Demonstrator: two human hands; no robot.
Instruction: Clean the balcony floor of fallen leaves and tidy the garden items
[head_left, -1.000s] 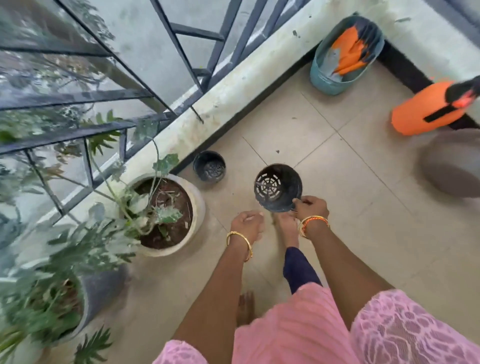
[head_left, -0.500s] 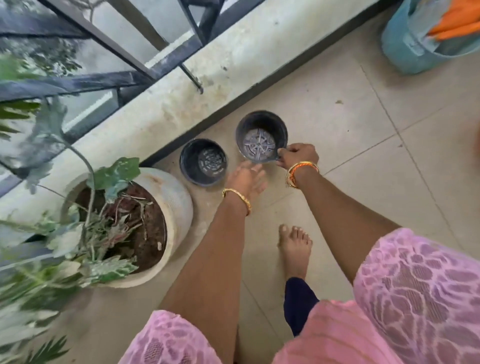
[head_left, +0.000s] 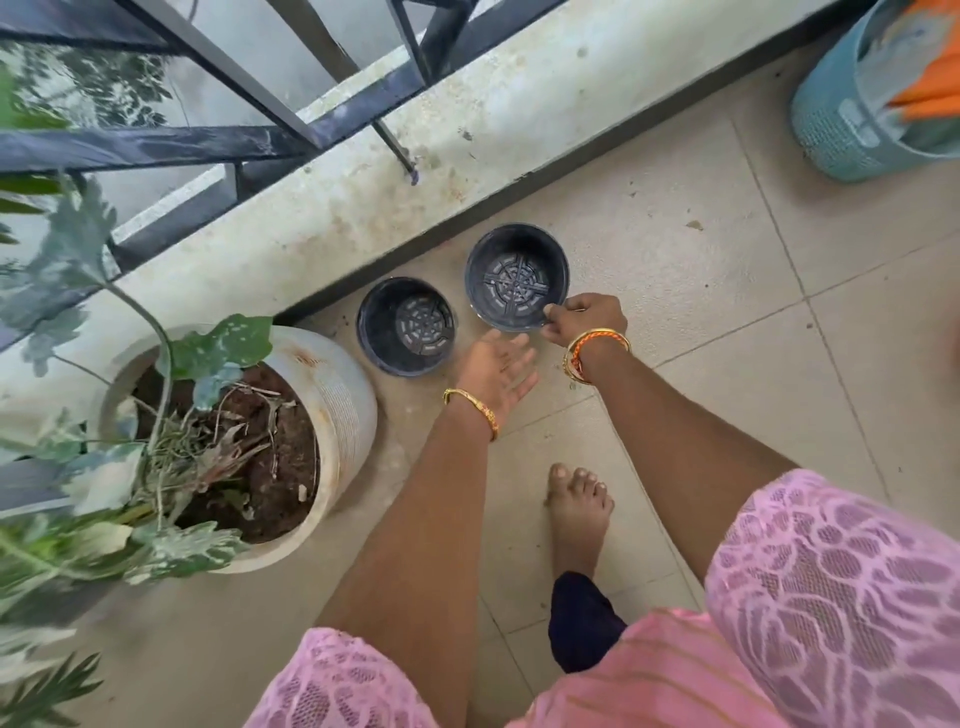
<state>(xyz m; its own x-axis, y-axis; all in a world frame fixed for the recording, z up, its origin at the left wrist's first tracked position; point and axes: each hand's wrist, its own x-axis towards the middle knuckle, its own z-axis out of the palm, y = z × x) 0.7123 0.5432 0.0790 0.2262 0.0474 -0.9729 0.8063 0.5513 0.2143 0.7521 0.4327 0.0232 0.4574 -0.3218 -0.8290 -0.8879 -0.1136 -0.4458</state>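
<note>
right hand (head_left: 586, 318) pinches the near rim of the black pot (head_left: 517, 277), just beyond my grip by the ledge. left hand (head_left: 497, 373) spread, empty. i'd set it flat beside the second pot (head_left: 406, 326), then let go.

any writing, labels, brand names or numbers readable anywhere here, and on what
None can be read.
Blue basket: a pale raised patch on its wall, too blurred to tell whether it is lettering.
Two black pots: only moulded drain slots, no text.
White planter: ribbed wall with stains, no label.
Bangles, pink clothing, ledge: nothing written that shows.
</note>
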